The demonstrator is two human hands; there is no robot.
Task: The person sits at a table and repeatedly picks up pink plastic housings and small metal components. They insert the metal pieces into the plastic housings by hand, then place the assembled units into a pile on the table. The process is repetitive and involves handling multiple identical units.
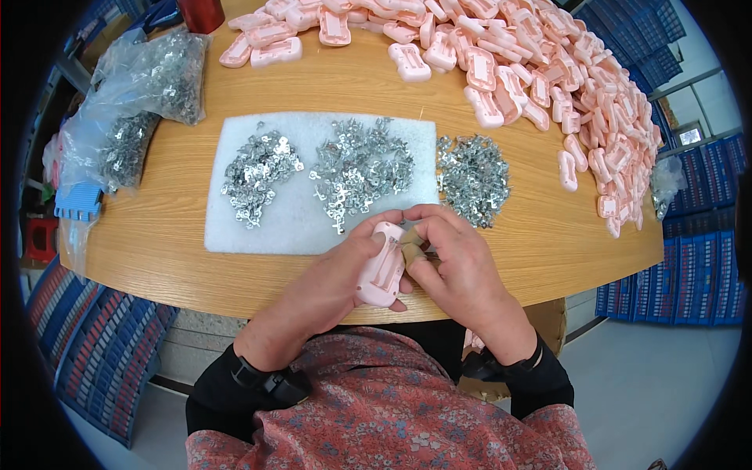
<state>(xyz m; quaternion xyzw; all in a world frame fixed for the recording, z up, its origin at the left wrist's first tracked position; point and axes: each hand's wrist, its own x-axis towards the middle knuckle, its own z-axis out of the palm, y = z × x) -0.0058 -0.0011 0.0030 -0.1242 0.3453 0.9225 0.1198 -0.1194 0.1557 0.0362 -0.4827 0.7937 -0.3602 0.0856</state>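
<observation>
Close to the table's front edge, my left hand (337,270) is closed around a pink plastic shell (376,288), a rounded casing with a long recess in its face. My right hand (462,266) has tan coverings on its thumb and a fingertip. Those fingers are pinched together at the shell's upper right part; whatever is between them is hidden. Beyond my hands lies a white foam pad (301,235). On it are a left heap of small metal clips (257,176) and a larger right heap of metal clips (364,168).
Another heap of small metal pieces (474,180) lies right of the pad. A big pile of pink shells (501,47) curves along the back and right side. Plastic bags of metal parts (168,78) sit at the left, near a red container (201,14). Blue racks (689,274) stand around the table.
</observation>
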